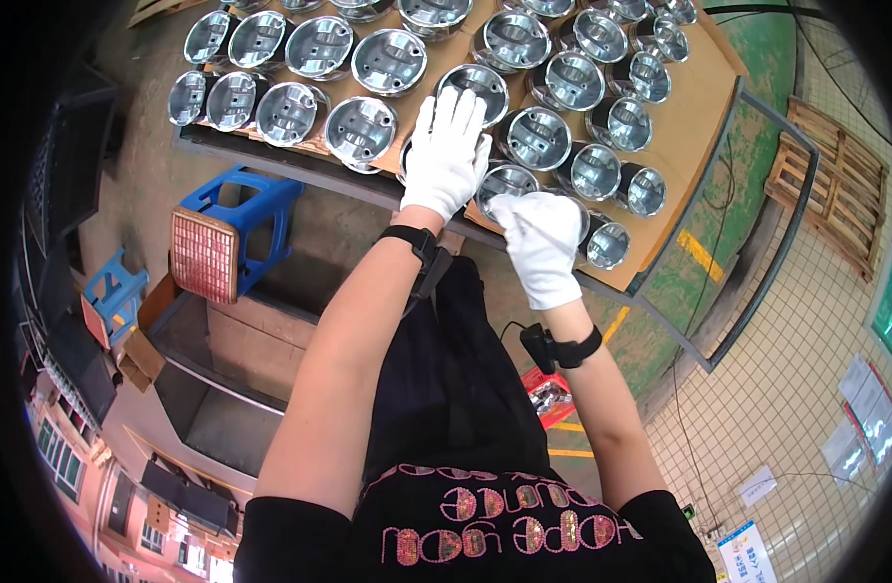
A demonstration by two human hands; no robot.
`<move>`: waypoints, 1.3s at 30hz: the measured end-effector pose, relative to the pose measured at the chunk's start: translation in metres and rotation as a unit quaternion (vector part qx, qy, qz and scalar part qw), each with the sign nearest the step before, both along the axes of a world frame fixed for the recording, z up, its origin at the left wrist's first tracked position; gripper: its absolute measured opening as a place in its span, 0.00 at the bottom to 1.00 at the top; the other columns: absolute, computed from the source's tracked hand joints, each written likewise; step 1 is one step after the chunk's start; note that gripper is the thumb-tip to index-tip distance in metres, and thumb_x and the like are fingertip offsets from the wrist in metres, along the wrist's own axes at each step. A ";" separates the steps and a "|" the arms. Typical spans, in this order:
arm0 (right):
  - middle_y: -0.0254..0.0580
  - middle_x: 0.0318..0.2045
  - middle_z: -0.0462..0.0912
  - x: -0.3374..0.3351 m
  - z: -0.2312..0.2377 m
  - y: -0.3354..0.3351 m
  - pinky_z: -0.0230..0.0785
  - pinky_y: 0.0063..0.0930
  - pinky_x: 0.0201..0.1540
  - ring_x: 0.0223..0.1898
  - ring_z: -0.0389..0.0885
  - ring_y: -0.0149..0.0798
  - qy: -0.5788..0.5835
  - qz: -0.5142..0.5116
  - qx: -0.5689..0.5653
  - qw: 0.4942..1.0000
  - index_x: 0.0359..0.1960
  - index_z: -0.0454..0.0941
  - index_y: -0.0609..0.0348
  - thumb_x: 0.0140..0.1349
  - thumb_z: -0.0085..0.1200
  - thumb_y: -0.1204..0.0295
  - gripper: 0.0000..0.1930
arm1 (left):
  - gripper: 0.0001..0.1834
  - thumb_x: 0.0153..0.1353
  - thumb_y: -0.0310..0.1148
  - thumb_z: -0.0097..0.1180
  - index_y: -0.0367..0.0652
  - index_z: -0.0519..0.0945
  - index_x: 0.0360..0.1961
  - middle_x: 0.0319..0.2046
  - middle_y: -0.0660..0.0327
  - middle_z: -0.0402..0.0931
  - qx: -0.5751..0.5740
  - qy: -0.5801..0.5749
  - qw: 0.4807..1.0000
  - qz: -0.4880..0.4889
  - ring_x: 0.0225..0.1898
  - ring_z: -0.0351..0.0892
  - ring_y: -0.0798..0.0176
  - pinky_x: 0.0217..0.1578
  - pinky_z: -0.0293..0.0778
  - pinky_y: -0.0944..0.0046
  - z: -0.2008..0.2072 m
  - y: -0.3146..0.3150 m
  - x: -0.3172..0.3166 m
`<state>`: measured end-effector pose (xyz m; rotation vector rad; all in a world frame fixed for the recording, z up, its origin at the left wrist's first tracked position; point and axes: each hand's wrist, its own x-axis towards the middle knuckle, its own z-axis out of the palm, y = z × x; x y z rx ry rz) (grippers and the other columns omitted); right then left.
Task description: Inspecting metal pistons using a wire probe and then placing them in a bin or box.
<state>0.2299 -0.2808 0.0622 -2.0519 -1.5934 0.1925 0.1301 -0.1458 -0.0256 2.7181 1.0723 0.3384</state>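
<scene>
Rows of shiny, round metal cups (pixel 390 62) with holes in their bottoms stand on a brown board (pixel 694 126). My left hand (pixel 448 151), in a white glove, lies with its fingers stretched out over the near rim of one metal cup (pixel 487 95), partly covering it. To the right, my right hand (pixel 543 241), also gloved in white, is closed with its fingers curled in, just in front of another metal cup (pixel 507 183) by the near edge. What it holds, if anything, is hidden by the glove.
The cart's metal frame and bent handle (pixel 806 209) edge the board. Blue stools (pixel 257 228) stand at the left. A wooden pallet (pixel 830 180) lies at the far right. A red container (pixel 548 396) with shiny things sits low beside my right forearm.
</scene>
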 end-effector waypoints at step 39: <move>0.43 0.27 0.90 0.092 0.000 0.015 0.77 0.31 0.40 0.31 0.87 0.39 0.179 -0.211 0.058 0.959 0.32 0.90 0.63 0.70 0.61 0.64 0.14 | 0.29 0.68 0.43 0.54 0.42 0.73 0.68 0.68 0.54 0.71 -0.010 0.015 1.000 -0.002 0.72 0.63 0.47 0.75 0.52 0.45 0.006 0.000 -0.001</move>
